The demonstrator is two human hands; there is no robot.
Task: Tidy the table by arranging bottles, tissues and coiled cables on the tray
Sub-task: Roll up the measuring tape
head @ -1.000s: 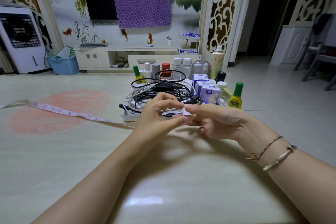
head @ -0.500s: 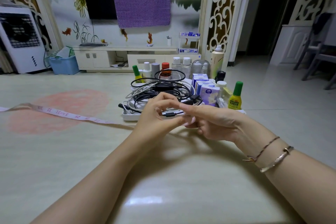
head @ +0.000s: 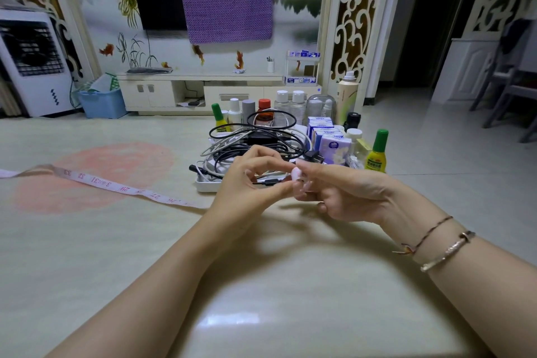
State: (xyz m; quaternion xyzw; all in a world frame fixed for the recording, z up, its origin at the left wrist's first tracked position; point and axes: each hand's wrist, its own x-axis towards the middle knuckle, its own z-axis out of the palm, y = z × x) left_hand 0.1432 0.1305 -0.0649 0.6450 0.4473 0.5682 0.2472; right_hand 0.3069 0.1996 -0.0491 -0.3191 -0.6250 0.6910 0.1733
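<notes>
Since the earlier frames both hands sit at almost the same spot in front of the tray; the small white piece at the right fingertips, hidden half a second ago, shows again.

Left hand (head: 250, 183): fingers curled, thumb and forefinger pinching a thin black cable (head: 268, 182) that runs toward 3 o'clock to the right hand. Right hand (head: 337, 195): fingers curled, tips meeting the left hand's; a small white piece (head: 296, 174) pinched at the fingertips. Cannot tell whether that piece belongs to the cable.

Tray (head: 205, 185): white, at 12 o'clock from the hands, on the table (head: 116, 241). Coiled cables (head: 255, 139), black and white, heaped in its near-left part. Tissue packs (head: 334, 145) stand in a row at 3 o'clock of the coils. Bottles (head: 286, 104) line the far side at 12 o'clock. One green-capped yellow bottle (head: 377, 154) stands at the right end; cannot tell whether it is on the tray or just beside it.

Tape measure (head: 101, 183): pink, flat on the table, stretching from the left hand toward 9 o'clock. Two bracelets (head: 436, 244) on the right wrist.
</notes>
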